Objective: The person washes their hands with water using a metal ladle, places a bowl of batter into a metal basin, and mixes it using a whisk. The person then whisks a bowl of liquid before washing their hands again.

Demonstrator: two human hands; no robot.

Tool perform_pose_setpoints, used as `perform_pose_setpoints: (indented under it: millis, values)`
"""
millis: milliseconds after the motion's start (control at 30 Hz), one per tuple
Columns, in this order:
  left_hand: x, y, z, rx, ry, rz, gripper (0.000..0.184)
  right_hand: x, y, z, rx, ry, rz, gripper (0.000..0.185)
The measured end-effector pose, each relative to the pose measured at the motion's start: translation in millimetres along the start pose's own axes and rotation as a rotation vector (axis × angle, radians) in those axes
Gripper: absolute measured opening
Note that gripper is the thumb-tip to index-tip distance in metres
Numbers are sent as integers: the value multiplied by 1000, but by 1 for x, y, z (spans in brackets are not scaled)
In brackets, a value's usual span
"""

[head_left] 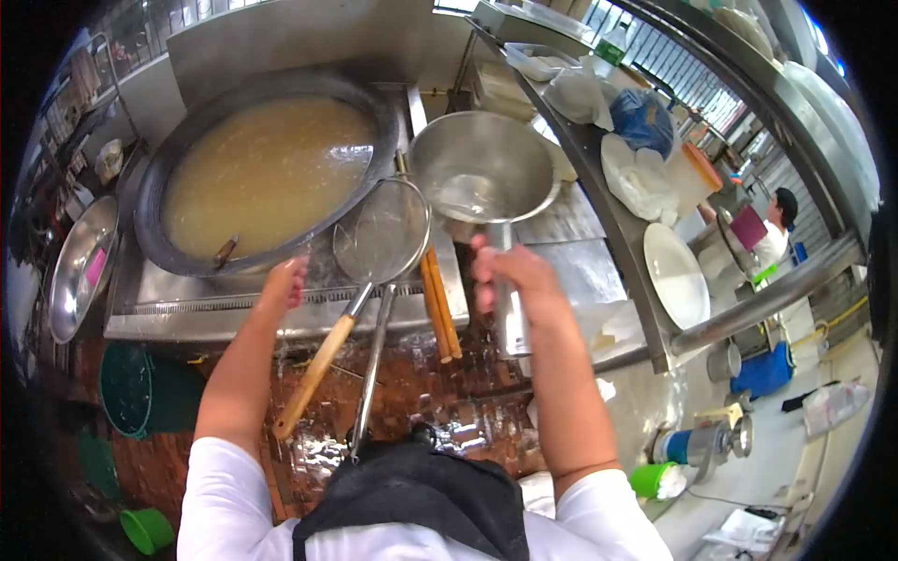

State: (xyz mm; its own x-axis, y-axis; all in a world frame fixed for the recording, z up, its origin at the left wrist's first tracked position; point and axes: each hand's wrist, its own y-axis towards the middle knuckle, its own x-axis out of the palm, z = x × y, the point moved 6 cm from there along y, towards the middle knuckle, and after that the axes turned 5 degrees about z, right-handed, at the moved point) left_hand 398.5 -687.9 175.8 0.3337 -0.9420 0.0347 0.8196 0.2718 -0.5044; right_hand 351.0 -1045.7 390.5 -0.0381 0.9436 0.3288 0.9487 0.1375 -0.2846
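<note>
My right hand (514, 271) is closed around the long metal handle of a deep steel pot (482, 173). The pot's mouth faces up, and its inside looks bare. My left hand (288, 282) holds nothing, its fingers loosely curled and slightly apart, beside the near rim of a large dark wok (150, 224) of cloudy yellowish liquid (271, 173). Between my hands lie a round mesh strainer (379, 224) with a wooden handle and a second long metal handle (374, 360). Wooden sticks (438, 309) lie just left of the pot handle.
On the right, a metal shelf (599, 187) holds a white oval plate (675, 273), a blue bag (643, 122) and other bags. A steel bowl (79, 271) and a green bin (126, 388) are at the left. Another person (774, 234) is at the far right.
</note>
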Motion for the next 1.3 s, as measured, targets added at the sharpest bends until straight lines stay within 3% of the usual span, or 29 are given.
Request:
perform_pose_setpoints:
  millis: [67, 200, 267, 367, 433, 500, 567, 633, 700, 833, 900, 967, 1033, 1100, 1200, 1300]
  values:
    - [-38, -26, 1, 49, 21, 183, 14, -11, -15, -22, -71, 82, 57, 31]
    - [-179, -35, -34, 435, 66, 527, 18, -44, -51, -63, -289, 121, 178, 36]
    - [-226, -74, -51, 367, -10, 742, 20, -69, -64, -77, -385, 106, 214, 36]
    - [-283, -123, -96, 454, 121, 890, 19, -110, -76, -93, -436, 54, 328, 36]
    - [-336, -120, -163, 501, 240, 1059, 17, -127, -86, -100, -479, 22, 442, 32]
    - [-332, -139, -195, 261, 59, 960, 11, -144, -89, -102, -533, 20, 501, 29]
    - [-307, -164, -216, -156, -63, 740, 10, -152, -94, -104, -548, 30, 571, 27]
    - [-291, -170, -254, -380, -46, 663, 11, -160, -94, -103, -562, 36, 569, 25]
    - [-290, -151, -318, -379, 13, 532, 13, -173, -93, -102, -550, 42, 615, 23]
    - [-243, -142, -349, -498, 446, 127, 16, -188, -84, -96, -538, 80, 637, 23]
    - [-221, -135, -335, -337, 771, 12, 21, -188, -84, -100, -526, 95, 651, 22]
    - [-201, -149, -302, -413, 674, 77, 29, -210, -77, -104, -530, 96, 594, 21]
    - [-198, -146, -286, -301, 687, 80, 32, -216, -75, -107, -518, 149, 564, 21]
    - [-211, -129, -298, -248, 713, 49, 33, -225, -74, -107, -508, 151, 643, 26]
    - [-215, -138, -272, -289, 674, 131, 30, -246, -70, -113, -537, 186, 538, 36]
    - [-232, -131, -293, -279, 643, 175, 28, -262, -72, -120, -599, 302, 436, 49]
